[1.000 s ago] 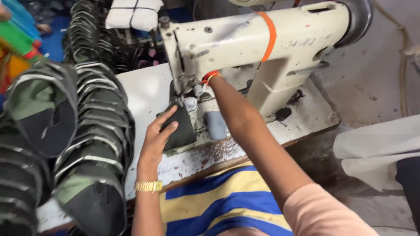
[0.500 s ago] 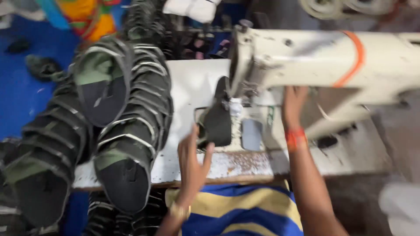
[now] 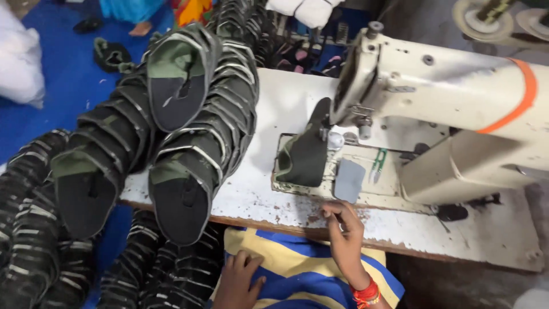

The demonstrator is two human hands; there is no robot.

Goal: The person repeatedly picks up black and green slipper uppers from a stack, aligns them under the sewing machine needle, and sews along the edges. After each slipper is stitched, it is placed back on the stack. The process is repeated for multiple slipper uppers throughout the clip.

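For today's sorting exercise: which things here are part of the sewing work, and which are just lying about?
Part of the work:
sewing machine
dark shoe upper under the needle
stacked shoe uppers
small green snips
right hand at the table edge
left hand on the lap

Lying about:
white sack
loose sandal on the blue floor

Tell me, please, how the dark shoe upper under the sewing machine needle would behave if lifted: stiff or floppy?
The shoe upper probably flops: it folds and leans against the sewing machine. It seems light, being thin fabric. It likely would not roll, lying partly flat on the plate.
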